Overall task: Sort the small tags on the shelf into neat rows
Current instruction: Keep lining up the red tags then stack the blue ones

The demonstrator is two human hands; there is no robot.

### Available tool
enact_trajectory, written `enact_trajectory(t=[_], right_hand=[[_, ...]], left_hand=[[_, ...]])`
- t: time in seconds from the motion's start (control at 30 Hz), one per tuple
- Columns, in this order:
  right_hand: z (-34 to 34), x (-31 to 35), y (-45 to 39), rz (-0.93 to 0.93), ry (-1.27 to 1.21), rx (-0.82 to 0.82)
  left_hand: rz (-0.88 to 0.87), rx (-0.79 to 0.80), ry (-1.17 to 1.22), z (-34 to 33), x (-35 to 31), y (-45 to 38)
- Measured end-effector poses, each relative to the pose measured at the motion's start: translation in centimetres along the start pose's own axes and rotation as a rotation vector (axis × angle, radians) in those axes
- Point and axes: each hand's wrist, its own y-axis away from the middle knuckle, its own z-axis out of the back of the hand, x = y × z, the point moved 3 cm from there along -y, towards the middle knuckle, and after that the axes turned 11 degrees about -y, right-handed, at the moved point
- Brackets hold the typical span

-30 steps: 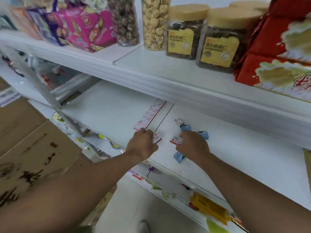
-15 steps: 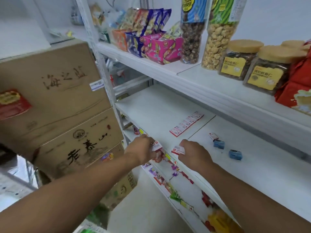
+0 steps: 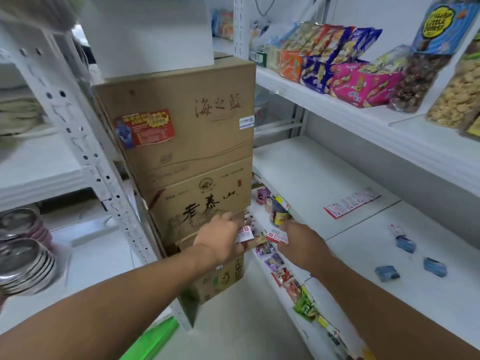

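Observation:
My left hand (image 3: 220,239) pinches a small white-and-red tag (image 3: 244,233) in front of the stacked cartons, off the shelf's left end. My right hand (image 3: 302,246) grips a few more tags (image 3: 277,236) just beside it. On the white shelf (image 3: 306,172) a neat row of tags (image 3: 352,202) lies near the panel seam. One loose tag (image 3: 397,229) lies further right, next to three small blue packets (image 3: 405,245).
Stacked cardboard cartons (image 3: 187,141) stand left of the shelf. Snack boxes (image 3: 358,84) and bags (image 3: 418,81) fill the upper shelf. Snack packets (image 3: 283,275) line the lower shelf's edge. Metal bowls (image 3: 23,258) are stacked at far left behind a white upright (image 3: 85,152).
Both hands have come away from the shelf to the left, each carrying tags. The view has swung left, so the cartons now fill the middle.

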Motion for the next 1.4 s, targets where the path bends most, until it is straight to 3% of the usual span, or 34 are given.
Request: enact_trajectory(t=[0.43,0.77,1.07,1.4], right_hand=[[-3.0,7.4,0.9,0.103,0.053,0.078],[0.4,4.7,-2.6,0.072,0.013,0.141],[1.2,0.8,-8.2,0.113,-0.045,0.091],[0.9,2.5,-11.1,0.046,-0.022,0.144]], left_hand=[[0.066,0.046,-0.008,-2.2,8.1,5.4],[0.055,0.018,-0.025,-0.8,5.3,-0.9],[0.112,0.062,-0.081,-1.2,3.5,-8.0],[0.066,0.057,0.005,-0.6,4.8,-11.2]])
